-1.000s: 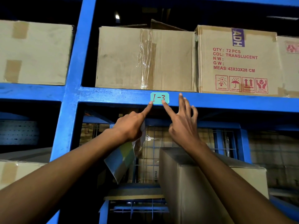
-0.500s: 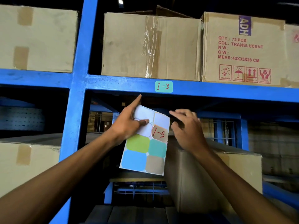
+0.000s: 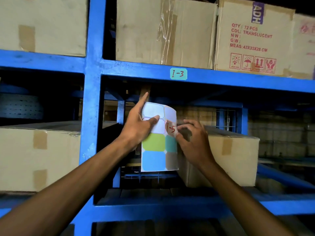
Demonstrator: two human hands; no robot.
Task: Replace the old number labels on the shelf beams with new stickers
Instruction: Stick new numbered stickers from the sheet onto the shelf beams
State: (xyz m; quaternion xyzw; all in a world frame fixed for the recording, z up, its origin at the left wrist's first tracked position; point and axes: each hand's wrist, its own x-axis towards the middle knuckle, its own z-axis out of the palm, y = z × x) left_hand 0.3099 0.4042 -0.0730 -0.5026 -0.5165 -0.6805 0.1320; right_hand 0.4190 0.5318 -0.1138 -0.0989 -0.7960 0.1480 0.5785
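Observation:
A teal sticker reading "I-3" (image 3: 178, 74) is stuck on the blue shelf beam (image 3: 238, 79). Below the beam my left hand (image 3: 138, 126) holds a sticker sheet (image 3: 156, 147) upright, thumb across its front. The sheet carries green, teal, blue and tan stickers, with blank spots at the top. My right hand (image 3: 192, 140) pinches a pale sticker marked "I-5" (image 3: 171, 128) at the sheet's right edge; its corner looks lifted off the sheet.
Cardboard boxes (image 3: 163, 29) stand on the shelf above the beam, one printed "ADH" (image 3: 252, 36). A blue upright post (image 3: 92, 82) rises to the left. More boxes (image 3: 230, 157) sit on the lower shelf behind the sheet.
Both hands came down from pressing the "I-3" sticker on the beam. The left brought the sheet up, and the right now pinches the "I-5" sticker.

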